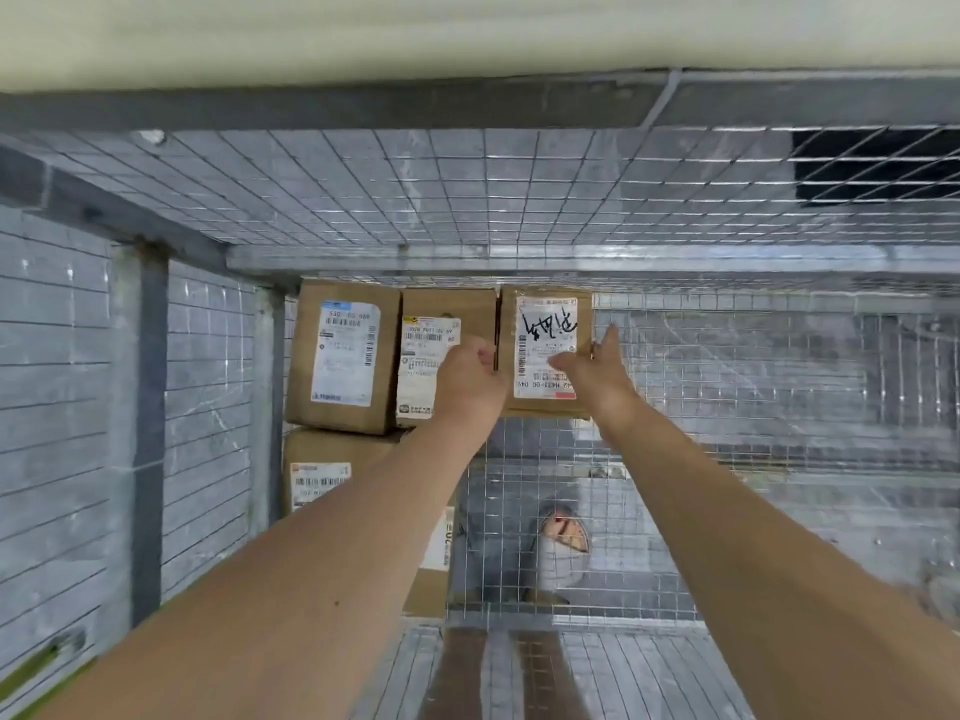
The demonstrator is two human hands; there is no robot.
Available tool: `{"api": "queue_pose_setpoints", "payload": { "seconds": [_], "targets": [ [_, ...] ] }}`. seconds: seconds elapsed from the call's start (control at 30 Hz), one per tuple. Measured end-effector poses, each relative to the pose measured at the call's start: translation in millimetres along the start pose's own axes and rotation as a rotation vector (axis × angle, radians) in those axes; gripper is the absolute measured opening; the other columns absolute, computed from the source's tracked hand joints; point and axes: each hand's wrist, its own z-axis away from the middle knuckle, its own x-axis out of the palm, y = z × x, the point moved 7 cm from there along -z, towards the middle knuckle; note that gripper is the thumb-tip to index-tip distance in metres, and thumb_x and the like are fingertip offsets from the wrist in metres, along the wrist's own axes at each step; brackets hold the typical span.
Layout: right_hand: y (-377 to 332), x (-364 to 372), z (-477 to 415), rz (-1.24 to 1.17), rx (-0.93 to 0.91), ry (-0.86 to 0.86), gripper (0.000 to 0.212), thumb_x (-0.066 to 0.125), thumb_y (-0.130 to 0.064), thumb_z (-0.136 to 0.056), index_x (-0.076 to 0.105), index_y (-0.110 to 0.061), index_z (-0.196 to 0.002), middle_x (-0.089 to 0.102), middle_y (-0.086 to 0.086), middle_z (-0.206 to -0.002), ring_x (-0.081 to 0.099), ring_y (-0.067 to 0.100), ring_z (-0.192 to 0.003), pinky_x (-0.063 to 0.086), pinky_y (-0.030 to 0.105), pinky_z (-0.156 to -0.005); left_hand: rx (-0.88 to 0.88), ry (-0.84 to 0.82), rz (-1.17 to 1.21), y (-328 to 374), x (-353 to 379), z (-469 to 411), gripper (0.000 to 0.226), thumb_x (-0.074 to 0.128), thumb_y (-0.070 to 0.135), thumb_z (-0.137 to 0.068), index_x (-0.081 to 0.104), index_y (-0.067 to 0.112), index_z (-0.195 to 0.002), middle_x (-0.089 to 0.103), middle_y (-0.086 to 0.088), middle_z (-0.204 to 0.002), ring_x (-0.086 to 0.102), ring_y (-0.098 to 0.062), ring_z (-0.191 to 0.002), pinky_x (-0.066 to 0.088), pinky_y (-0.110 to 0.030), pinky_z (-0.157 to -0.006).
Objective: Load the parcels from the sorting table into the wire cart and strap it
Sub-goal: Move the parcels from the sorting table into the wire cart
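You see the wire cart point(415, 200), a galvanised frame with square-mesh panels, holding four brown cardboard parcels at its far left side. The left parcel point(343, 356), middle parcel point(447, 314) and right parcel point(545, 350) stand side by side, touching, with white labels facing you, and the lower parcel point(322, 454) sits beneath the left one. The right parcel's label carries black handwriting; your left hand point(470, 379) grips its left edge and your right hand point(592, 368) presses its right edge.
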Motion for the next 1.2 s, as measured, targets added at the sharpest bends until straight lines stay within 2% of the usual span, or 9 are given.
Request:
{"api": "queue_pose_setpoints", "payload": {
  "seconds": [0.1,0.17,0.37,0.47,0.6,0.77,0.93,1.03,1.2],
  "targets": [
    [-5.8,-0.1,29.9,0.118,-0.055,0.106,0.071,0.060,-0.012,-0.094,0.022,-0.014,-0.154,0.031,0.010,-0.156,0.036,0.031,-0.141,0.036,0.042,-0.112,0.006,-0.090,-0.048,11.4,-6.2,19.2,0.029,0.059,0.011,-0.093,0.060,0.014,-0.122,0.057,0.000,-0.116,0.059,-0.017,-0.100,0.057,-0.035,-0.083],
    [-10.5,0.0,52.2,0.217,-0.081,0.078,0.055,0.058,-0.016,-0.093,0.038,-0.013,-0.145,0.040,0.009,-0.147,0.045,0.029,-0.131,0.048,0.034,-0.094,-0.024,-0.151,-0.120,21.6,-11.7,33.0,0.021,0.049,0.010,-0.095,0.061,0.011,-0.113,0.058,0.001,-0.101,0.059,-0.016,-0.083,0.055,-0.028,-0.068],
    [-49.3,-26.9,135.0,0.397,-0.149,0.034,0.041,0.047,-0.017,-0.102,0.043,-0.010,-0.141,0.048,0.007,-0.143,0.051,0.010,-0.090,0.036,0.008,-0.055,0.027,-0.181,-0.171,74.9,-50.5,79.3,0.022,0.045,0.011,-0.097,0.062,0.012,-0.110,0.061,-0.003,-0.100,0.049,-0.008,-0.062,0.036,-0.016,-0.043],
    [-85.0,-43.9,196.6,0.481,-0.202,0.049,0.044,0.048,-0.020,-0.102,0.041,-0.009,-0.144,0.043,0.008,-0.149,0.050,0.021,-0.119,0.038,0.012,-0.075,0.122,-0.192,-0.222,107.1,-77.8,120.6,0.031,0.047,0.013,-0.097,0.061,0.013,-0.125,0.060,-0.003,-0.126,0.056,-0.009,-0.085,0.037,-0.005,-0.052],
    [-131.3,-70.9,303.2,0.524,-0.267,0.112,0.052,0.051,-0.026,-0.101,0.037,-0.010,-0.149,0.041,0.007,-0.152,0.042,0.024,-0.137,0.033,0.030,-0.107,0.242,-0.293,-0.265,167.1,-113.4,208.1,0.031,0.056,0.021,-0.097,0.059,0.017,-0.128,0.056,-0.001,-0.133,0.056,-0.012,-0.102,0.042,-0.019,-0.073],
    [-168.1,-103.2,423.5,0.506,-0.371,0.217,0.050,0.054,-0.024,-0.099,0.040,-0.011,-0.146,0.041,0.006,-0.151,0.041,0.022,-0.136,0.032,0.027,-0.105,0.457,-0.294,-0.177,260.3,-164.9,309.7,0.032,0.060,0.018,-0.094,0.062,0.012,-0.125,0.062,-0.002,-0.127,0.056,-0.016,-0.122,0.040,-0.022,-0.099],
    [-175.7,-145.4,525.4,0.509,-0.466,0.364,0.049,0.055,-0.022,-0.098,0.043,-0.012,-0.144,0.045,0.005,-0.148,0.043,0.019,-0.135,0.033,0.030,-0.110,0.697,-0.272,-0.341,334.3,-188.1,402.4,0.038,0.061,0.024,-0.092,0.059,0.020,-0.130,0.059,0.000,-0.132,0.060,-0.020,-0.111,0.043,-0.025,-0.084],
    [-174.6,-177.4,578.7,0.499,-0.545,0.480,0.046,0.053,-0.021,-0.099,0.044,-0.013,-0.143,0.047,0.003,-0.147,0.045,0.018,-0.133,0.034,0.029,-0.108,0.876,-0.286,-0.487,364.2,-185.1,463.5,0.046,0.059,0.025,-0.094,0.051,0.018,-0.139,0.048,0.001,-0.145,0.047,-0.018,-0.131,0.034,-0.021,-0.095],
    [-146.7,-217.1,672.2,0.517,-0.620,0.594,0.052,0.054,-0.027,-0.099,0.040,-0.014,-0.147,0.041,0.000,-0.151,0.042,0.017,-0.137,0.034,0.030,-0.110,0.986,-0.325,-0.534,373.9,-173.8,560.4,0.047,0.061,0.029,-0.094,0.050,0.019,-0.139,0.049,0.002,-0.145,0.048,-0.014,-0.131,0.035,-0.021,-0.095]
  ]
}}
